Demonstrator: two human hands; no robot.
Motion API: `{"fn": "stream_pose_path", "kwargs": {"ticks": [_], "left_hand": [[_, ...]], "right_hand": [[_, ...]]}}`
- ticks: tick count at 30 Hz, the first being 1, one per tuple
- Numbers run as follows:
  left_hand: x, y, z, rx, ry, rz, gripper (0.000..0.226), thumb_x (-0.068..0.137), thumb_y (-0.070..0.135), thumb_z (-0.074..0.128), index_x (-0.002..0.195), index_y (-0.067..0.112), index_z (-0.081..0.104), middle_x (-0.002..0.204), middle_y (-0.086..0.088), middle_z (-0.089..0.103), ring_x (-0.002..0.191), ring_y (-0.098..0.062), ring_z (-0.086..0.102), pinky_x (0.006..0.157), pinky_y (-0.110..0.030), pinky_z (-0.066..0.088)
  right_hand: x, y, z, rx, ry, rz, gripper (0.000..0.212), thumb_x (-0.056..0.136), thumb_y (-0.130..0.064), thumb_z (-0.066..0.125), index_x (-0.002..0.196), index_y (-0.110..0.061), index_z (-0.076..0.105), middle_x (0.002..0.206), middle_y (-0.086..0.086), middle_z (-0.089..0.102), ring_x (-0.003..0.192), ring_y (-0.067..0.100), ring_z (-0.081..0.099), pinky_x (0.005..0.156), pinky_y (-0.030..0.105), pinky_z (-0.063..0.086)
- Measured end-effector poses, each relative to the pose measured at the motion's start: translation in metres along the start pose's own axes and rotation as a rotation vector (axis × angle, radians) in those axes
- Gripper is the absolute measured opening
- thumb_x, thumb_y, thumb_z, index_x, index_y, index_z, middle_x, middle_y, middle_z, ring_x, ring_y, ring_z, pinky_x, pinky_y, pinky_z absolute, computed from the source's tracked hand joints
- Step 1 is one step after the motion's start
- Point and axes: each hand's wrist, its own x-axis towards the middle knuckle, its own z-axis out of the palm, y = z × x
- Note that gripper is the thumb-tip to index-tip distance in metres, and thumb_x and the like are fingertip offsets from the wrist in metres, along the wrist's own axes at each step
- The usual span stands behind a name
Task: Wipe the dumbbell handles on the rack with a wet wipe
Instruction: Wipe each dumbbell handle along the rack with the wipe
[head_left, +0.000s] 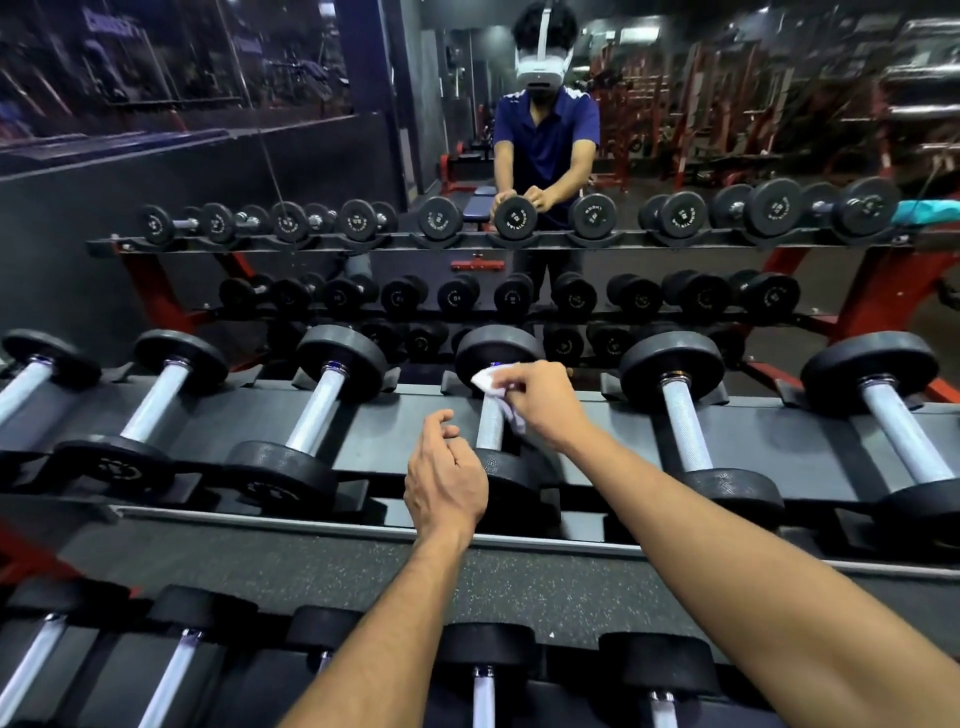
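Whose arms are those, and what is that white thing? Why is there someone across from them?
The camera sits on a person's head, so you see their own two arms reaching out. The right hand pinches a white wipe and rubs it on a dumbbell handle. The left hand hangs nearby, holding nothing. The dumbbells lie in rows on a rack. The person across is just a mirror showing the same person wearing the camera.

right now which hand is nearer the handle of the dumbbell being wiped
Right. The right hand presses the wet wipe against the handle; the left hand hovers just beside its near end, holding nothing.
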Motion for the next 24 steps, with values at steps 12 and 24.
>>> {"fn": "stream_pose_path", "kwargs": {"ticks": [12, 24], "left_hand": [[0.0, 0.002, 0.0, -0.007, -0.009, 0.008, 0.05, 0.085, 0.031, 0.024, 0.124, 0.025, 0.054, 0.106, 0.01, 0.063, 0.09, -0.013, 0.051, 0.074, -0.029, 0.032], [-0.001, 0.002, -0.002, -0.02, -0.001, 0.003, 0.049, 0.084, 0.031, 0.025, 0.123, 0.025, 0.055, 0.106, 0.01, 0.065, 0.088, -0.016, 0.053, 0.073, -0.031, 0.035]], "right_hand": [[-0.024, 0.006, 0.007, -0.074, 0.034, 0.064, 0.011, 0.078, -0.008, 0.073, 0.087, -0.012, 0.076, 0.077, -0.004, 0.069, 0.068, 0.005, 0.06, 0.066, 0.016, 0.043], [-0.023, 0.014, 0.009, 0.349, -0.207, 0.51, 0.047, 0.078, -0.006, 0.078, 0.047, -0.016, 0.044, 0.047, 0.002, 0.036, 0.043, 0.013, 0.032, 0.047, 0.022, 0.03]]}}
